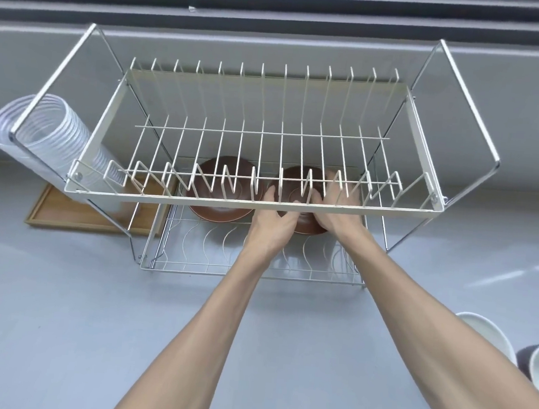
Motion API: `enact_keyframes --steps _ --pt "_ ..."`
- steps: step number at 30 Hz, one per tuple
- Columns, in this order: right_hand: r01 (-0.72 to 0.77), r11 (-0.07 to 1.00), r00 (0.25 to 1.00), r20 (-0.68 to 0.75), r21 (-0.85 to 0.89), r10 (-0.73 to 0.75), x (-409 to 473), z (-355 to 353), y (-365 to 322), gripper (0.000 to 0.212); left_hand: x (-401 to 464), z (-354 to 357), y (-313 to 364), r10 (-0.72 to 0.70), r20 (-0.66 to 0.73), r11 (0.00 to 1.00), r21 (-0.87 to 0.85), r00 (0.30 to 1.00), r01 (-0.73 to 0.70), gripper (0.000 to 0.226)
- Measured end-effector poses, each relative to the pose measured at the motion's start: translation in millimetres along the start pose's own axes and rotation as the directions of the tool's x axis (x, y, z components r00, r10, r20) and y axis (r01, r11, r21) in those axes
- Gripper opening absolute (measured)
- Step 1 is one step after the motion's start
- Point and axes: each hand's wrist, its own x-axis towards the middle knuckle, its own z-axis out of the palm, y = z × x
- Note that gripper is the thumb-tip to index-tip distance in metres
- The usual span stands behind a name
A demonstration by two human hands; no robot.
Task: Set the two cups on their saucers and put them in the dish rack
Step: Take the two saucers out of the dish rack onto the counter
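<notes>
Both hands reach under the upper tier of a white wire dish rack [261, 207] into its lower shelf: the left hand [272, 227] and the right hand [337, 218] close in from either side on a brown saucer [308, 229], fingers curled around its rim and what sits on it. Through the wires above, a brown cup [299, 182] shows on that saucer, with the fingertips of the right hand [332, 180] wrapped over its far side and the left thumb [270, 193] against its near side, so the two hands together grip the cup and saucer between them; how tightly they press cannot be told through the bars. Just beside it on the left, a second brown saucer [220, 214] lies on the same lower shelf, and whether a cup stands on it is hard to tell behind the wire dividers. The upper tier holds nothing but its own upright prongs. At the rack's left end a ribbed clear holder [39, 138] hangs off the frame, over a wooden tray [75, 216] lying on the grey counter [55, 332]. At the right edge of the view, near the right forearm, white bowls [485, 334] rest on the counter, partly cut off.
</notes>
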Motion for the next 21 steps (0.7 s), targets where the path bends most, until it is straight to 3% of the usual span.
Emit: enact_keyframes --steps 2,4,6,10,14,19,21 --pt "0.062 0.998 0.976 -0.210 -0.004 -0.061 -2 1 -3 0.053 -4 1 -4 0.010 -0.025 1.000 0.015 1.000 -0.009 0.078" --pt "0.089 0.995 0.961 -0.266 0.036 -0.076 -12 0 -5 0.046 -10 2 -8 0.019 -0.032 0.999 0.041 0.999 -0.018 0.062" --pt "0.105 0.990 0.962 -0.263 0.089 -0.079 -23 -1 -1 0.044 -18 3 -10 0.034 -0.031 0.998 0.047 0.999 -0.033 0.055" --pt "0.145 0.969 0.950 -0.303 0.201 -0.079 -46 1 3 0.047 -37 0 -13 0.058 -0.041 0.998 0.010 0.997 -0.057 0.069" --pt "0.050 0.975 0.975 -0.220 0.218 -0.001 -69 -3 6 0.043 -54 -5 -15 0.044 -0.057 0.999 -0.018 0.997 -0.045 0.078" --pt "0.179 0.940 0.952 -0.294 0.291 -0.090 -107 -2 7 0.052 -82 -15 -22 0.070 -0.057 0.997 -0.020 0.996 -0.071 0.084" --pt "0.182 0.928 0.952 -0.294 0.325 -0.084 -121 0 7 0.054 -93 -18 -26 0.071 -0.065 0.997 -0.026 0.995 -0.073 0.076"
